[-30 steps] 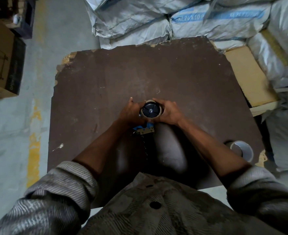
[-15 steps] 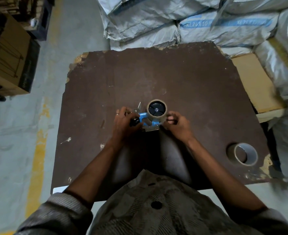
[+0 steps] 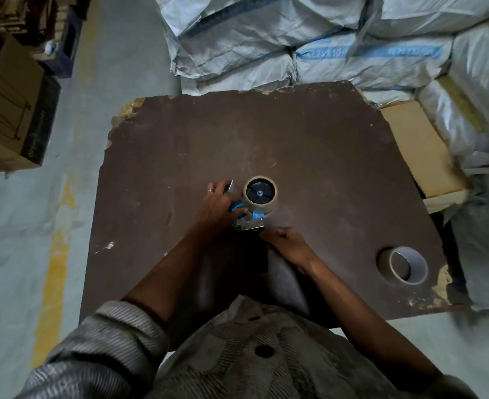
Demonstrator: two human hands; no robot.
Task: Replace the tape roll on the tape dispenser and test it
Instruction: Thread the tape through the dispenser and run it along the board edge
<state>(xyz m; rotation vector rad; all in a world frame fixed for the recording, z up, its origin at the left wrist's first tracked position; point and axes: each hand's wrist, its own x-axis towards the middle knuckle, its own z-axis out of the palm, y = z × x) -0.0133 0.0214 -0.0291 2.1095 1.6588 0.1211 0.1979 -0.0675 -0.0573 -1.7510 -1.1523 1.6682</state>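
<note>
Blue dispenser gripped by left hand; right hand pinching tape.

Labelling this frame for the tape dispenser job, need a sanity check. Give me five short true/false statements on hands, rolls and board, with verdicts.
1. A tan tape roll sits on the black hub of the blue-framed tape dispenser. True.
2. The left hand lies flat on the board, clear of the dispenser. False: it grips the dispenser's left side.
3. The right hand is at the dispenser's near metal end. True.
4. The second, pale grey tape roll is stacked on the dispenser. False: it lies apart, near the right corner of the dark brown board.
5. White woven sacks lie piled beyond the board's far edge. True.
</note>
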